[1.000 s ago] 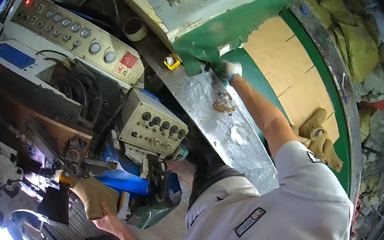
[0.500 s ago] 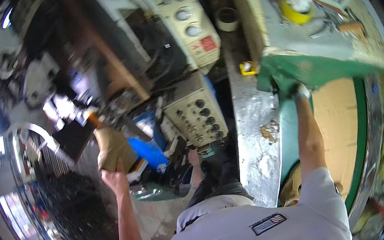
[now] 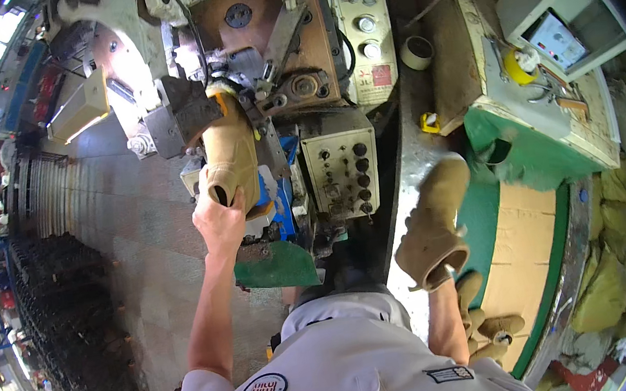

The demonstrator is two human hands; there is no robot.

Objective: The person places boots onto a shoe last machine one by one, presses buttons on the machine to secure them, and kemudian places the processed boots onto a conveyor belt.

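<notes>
My left hand (image 3: 220, 219) is closed around the heel end of a tan shoe upper (image 3: 232, 155). The shoe's toe end sits at the jaws of a machine (image 3: 196, 116), next to an orange part. A second tan shoe (image 3: 431, 219) is in my right hand (image 3: 443, 297), above the metal ledge on the right. It hides most of that hand, with its collar opening toward me and its toe pointing away.
A control box (image 3: 340, 164) with black knobs stands beside the machine. Several tan shoes (image 3: 500, 327) lie on the right near cardboard (image 3: 528, 234). A yellow tape measure (image 3: 430, 123) rests on the metal ledge (image 3: 410, 183). Dark racks (image 3: 78, 329) line the left.
My left hand has brought its shoe forward to the machine jaws. My right hand has come back from the green cloth and now has a second shoe. The view has turned left.
</notes>
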